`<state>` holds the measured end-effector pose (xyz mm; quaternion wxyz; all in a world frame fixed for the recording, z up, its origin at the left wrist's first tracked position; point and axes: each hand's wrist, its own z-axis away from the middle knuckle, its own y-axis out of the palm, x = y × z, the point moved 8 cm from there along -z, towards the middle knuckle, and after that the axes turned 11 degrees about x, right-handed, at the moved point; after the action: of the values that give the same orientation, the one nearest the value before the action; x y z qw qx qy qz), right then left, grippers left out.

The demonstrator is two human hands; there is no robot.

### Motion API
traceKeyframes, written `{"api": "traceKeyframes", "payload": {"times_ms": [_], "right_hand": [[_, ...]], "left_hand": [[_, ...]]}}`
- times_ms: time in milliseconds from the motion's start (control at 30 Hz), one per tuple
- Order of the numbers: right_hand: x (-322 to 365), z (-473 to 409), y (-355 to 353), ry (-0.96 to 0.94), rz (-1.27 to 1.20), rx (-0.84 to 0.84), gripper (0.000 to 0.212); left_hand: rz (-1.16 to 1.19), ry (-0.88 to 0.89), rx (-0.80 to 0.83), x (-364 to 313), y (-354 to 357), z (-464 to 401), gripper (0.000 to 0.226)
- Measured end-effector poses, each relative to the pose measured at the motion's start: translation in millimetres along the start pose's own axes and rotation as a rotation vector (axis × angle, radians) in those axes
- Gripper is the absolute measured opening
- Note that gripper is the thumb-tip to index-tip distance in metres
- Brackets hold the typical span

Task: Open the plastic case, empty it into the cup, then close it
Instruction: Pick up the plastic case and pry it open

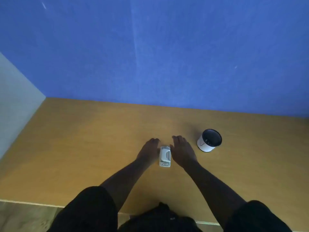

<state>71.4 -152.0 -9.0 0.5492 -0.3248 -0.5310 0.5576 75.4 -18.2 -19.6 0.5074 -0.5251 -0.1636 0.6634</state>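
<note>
Your plastic case [165,156] lies flat on the wooden bench [83,148], near its middle, long side running away from you. It is small, pale and rectangular with rounded corners; a darker band crosses its middle, and the lid looks closed, though blur hides the details. Your left hand [148,152] rests just beside its left edge and your right hand [183,152] just beside its right edge. Both show loosely spread fingers, palms down, holding nothing. The cup [209,140], white outside and dark inside, stands to the right of your right hand, apart from the case, before a blue wall [167,56].
</note>
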Motion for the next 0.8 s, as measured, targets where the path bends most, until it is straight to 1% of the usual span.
{"api": "traceKeyframes", "payload": {"times_ms": [100,167,300,400,467,533,600,700,800], "right_hand": [[2.6,0.4,23.1,0.003,-0.081,0.112,0.040],[6.0,1.7,38.7,0.009,-0.095,0.188,0.040],[6.4,0.0,52.9,0.091,-0.234,0.250,0.039],[3.5,1.1,58.8,0.157,-0.336,0.251,0.034],[0.9,2.4,62.0,0.182,-0.373,0.254,0.035],[0.2,2.7,63.3,0.181,-0.397,0.256,0.037],[-0.2,2.2,62.6,0.179,-0.438,0.260,0.038],[3.3,3.6,56.8,0.145,-0.474,0.237,0.038],[5.5,7.4,47.3,0.110,-0.484,0.176,0.036]], "left_hand": [[0.077,-0.079,0.035,9.6,10.5,-4.7,0.028],[0.159,-0.148,0.056,16.2,18.3,-5.8,0.027],[0.277,-0.252,0.141,21.0,35.0,-13.0,0.031],[0.438,-0.351,0.151,29.3,46.3,-17.3,0.027],[0.605,-0.405,0.158,36.3,55.1,-17.2,0.028],[0.694,-0.430,0.166,41.1,60.8,-18.2,0.029],[0.728,-0.418,0.172,41.7,63.5,-18.7,0.028],[0.712,-0.396,0.173,42.5,63.2,-16.4,0.028],[0.704,-0.404,0.114,40.8,58.0,-8.5,0.016]]}}
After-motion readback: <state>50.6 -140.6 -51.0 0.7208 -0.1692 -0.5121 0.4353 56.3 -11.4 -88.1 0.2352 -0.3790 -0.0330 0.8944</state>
